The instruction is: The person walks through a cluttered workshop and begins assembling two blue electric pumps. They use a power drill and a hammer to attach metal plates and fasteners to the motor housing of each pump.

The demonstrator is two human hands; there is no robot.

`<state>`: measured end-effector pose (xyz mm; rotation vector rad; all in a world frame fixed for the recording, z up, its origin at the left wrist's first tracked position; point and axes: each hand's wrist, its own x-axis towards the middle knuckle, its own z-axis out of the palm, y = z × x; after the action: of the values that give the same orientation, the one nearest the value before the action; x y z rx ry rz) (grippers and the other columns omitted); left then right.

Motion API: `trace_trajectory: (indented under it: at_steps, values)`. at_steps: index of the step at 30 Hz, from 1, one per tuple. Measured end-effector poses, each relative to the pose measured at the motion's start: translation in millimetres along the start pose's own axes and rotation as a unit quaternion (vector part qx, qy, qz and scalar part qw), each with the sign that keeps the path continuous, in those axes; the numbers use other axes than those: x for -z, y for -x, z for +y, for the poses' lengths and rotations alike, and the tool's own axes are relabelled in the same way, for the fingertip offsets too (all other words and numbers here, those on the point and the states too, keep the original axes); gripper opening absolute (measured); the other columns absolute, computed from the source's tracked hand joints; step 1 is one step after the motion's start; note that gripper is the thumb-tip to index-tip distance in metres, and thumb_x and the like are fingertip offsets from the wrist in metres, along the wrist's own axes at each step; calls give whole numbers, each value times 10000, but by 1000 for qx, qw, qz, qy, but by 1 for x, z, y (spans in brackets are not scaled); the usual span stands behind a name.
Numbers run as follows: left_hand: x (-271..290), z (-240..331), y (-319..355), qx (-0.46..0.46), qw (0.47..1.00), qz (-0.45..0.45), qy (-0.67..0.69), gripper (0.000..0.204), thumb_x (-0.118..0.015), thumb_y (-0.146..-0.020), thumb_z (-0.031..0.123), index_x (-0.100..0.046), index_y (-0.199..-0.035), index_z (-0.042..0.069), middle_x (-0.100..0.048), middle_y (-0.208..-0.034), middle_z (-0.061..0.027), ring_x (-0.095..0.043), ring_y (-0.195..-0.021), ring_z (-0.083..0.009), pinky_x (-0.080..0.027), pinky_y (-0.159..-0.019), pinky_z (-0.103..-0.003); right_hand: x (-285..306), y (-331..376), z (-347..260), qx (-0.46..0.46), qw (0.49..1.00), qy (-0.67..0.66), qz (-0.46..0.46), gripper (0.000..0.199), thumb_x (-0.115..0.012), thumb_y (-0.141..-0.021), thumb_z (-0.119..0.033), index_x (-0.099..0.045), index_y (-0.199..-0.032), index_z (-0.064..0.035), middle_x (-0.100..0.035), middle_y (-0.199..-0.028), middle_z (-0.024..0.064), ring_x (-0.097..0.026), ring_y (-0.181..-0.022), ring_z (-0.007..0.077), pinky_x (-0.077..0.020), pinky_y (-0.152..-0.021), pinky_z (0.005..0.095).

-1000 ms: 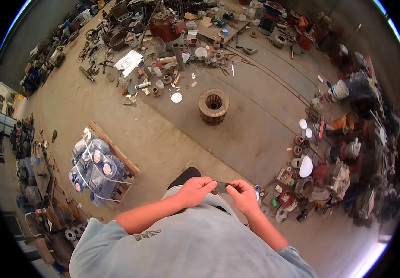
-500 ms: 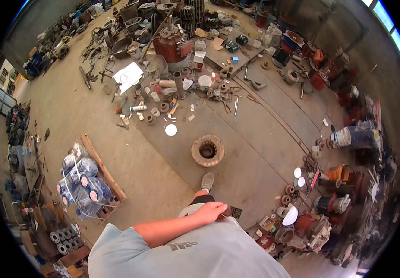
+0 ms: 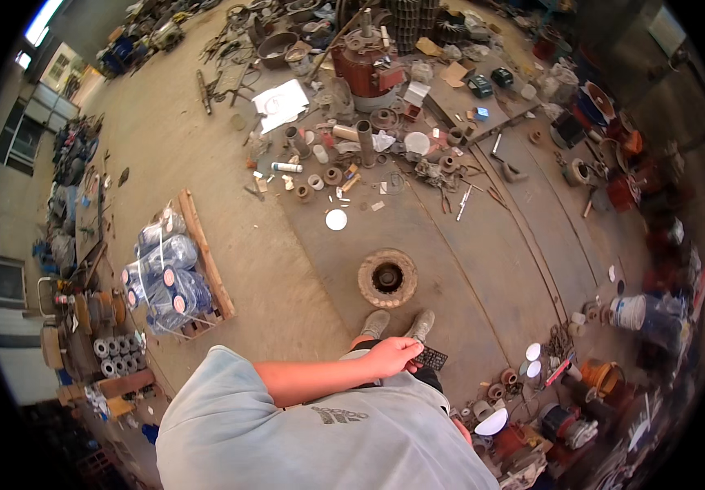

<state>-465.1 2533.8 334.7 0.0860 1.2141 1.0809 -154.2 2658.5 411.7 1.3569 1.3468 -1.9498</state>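
Observation:
My left hand [image 3: 395, 358] is closed in front of my waist, its forearm crossing my grey shirt. From its fingertips sticks out a dark flat piece with rows of small squares [image 3: 432, 358], which looks pinched there; its kind is unclear. A strip of my right arm [image 3: 462, 429] shows at the shirt's right edge, and the right hand is out of sight. On the floor just ahead of my shoes [image 3: 376, 323] stands a round, rusty metal part [image 3: 387, 278] with a deep central hole. Neither hand touches it.
Left of me, wrapped blue units sit on a wooden pallet [image 3: 205, 257]. Ahead, a red motor housing [image 3: 364, 69] stands among scattered tools, pipes and cups. A white disc [image 3: 336, 220] lies nearer. Machine parts and an orange bucket [image 3: 601, 376] line the right side.
My view has turned and both shoes now show, where only one did before. The left hand stays closed at my waist, the dark flat piece beside its fingertips.

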Motion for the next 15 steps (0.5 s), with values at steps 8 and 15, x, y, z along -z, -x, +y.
trace_trajectory:
  at_steps: [8, 15]
  values:
    - [-13, 40, 18, -91, 972, 206, 67, 381, -546, -1201, 359, -731, -1232, 28, -791, -1114, -65, -735, -961, -142, -603, -924, -334, 114, -11, -50, -31, 990, 75, -119, 339, -715, -1105, -161, -679, -1388, 23, -745, -1291, 102, -682, -1174, 141, -546, -1050, 327]
    - [-51, 32, 44, -108, 940, 299, 124, 380, -546, -1201, 352, -711, -1256, 15, -794, -1123, -96, -765, -996, -179, -611, -944, -353, 159, -49, -95, -33, 967, 152, -203, 290, -743, -1086, -138, -728, -1323, 28, -784, -1202, 83, -711, -1087, 112, -573, -995, 306]
